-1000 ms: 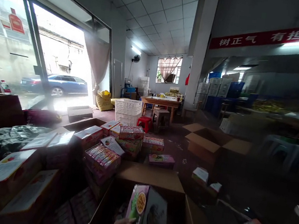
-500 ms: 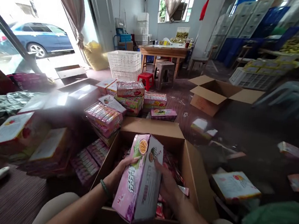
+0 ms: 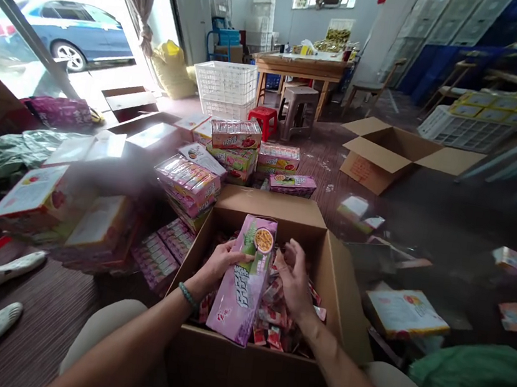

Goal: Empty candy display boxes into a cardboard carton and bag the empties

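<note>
Cardboard carton (image 3: 261, 203) between the knees (image 3: 100, 331), its bottom hidden under a thick layer of loose red packets (image 3: 275, 311); stacked boxes (image 3: 188, 185) still piled just beside it. Pink box (image 3: 241, 279) tilted over the carton's opening, gripped along one side by the left hand (image 3: 219, 263) — right hand (image 3: 295, 280) open, fingers loosely curled, just beside the box, holding nothing.
</note>
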### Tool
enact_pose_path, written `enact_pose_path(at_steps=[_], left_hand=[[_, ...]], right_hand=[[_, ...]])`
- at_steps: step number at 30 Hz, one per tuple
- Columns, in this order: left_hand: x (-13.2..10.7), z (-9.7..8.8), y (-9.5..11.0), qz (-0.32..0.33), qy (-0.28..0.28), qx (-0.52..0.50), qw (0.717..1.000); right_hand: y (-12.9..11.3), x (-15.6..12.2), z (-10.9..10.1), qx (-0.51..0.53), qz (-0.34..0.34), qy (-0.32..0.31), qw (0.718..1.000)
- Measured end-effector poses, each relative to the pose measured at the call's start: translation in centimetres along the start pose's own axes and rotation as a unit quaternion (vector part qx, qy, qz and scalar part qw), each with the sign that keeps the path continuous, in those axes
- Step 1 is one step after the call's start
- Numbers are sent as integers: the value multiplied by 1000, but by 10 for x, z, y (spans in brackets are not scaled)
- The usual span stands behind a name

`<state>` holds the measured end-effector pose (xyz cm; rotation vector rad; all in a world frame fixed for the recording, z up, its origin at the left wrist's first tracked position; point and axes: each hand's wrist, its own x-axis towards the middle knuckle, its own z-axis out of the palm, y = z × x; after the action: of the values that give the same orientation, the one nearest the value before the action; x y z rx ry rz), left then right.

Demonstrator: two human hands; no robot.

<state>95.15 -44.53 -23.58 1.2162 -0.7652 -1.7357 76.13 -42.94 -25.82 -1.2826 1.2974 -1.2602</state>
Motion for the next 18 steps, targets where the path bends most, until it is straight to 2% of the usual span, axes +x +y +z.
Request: enact_pose_path(at_steps=[1,2,3,4,6,8,10,12,14,18], left_hand=[[2,-2,-2,15,-3,32,999],[3,-4,-3,28,-9,64,997],[4,-6,-6,35,-15,93,995],[5,-9,-8,38,-18,120,992],[5,-13,-11,35,-20,167,985],[4,-14,-13,35,-22,207,977],[3,-14,-13,39,-32,232,971],[4,-12,-12,33,-44,223,973],[8,-14,-10,12,-44,191,980],[18,-32,-6,-77,34,85,993]], right_hand=[[-3,-2,-2,-105,-110,-6,988],[-5,-5,-4,-196,-213,-45,956],[-6,-9,-4,-269,-291,-101,912],[-7,-14,-3,-326,-338,-160,868],[-9,-24,2,-408,-361,-251,800],[-9,-29,7,-464,-345,-304,757],[-10,-29,10,-489,-337,-349,725],[-10,-25,8,-482,-342,-363,720],[-10,-22,1,-450,-364,-357,733],[-16,-19,-21,-369,-397,-292,788]])
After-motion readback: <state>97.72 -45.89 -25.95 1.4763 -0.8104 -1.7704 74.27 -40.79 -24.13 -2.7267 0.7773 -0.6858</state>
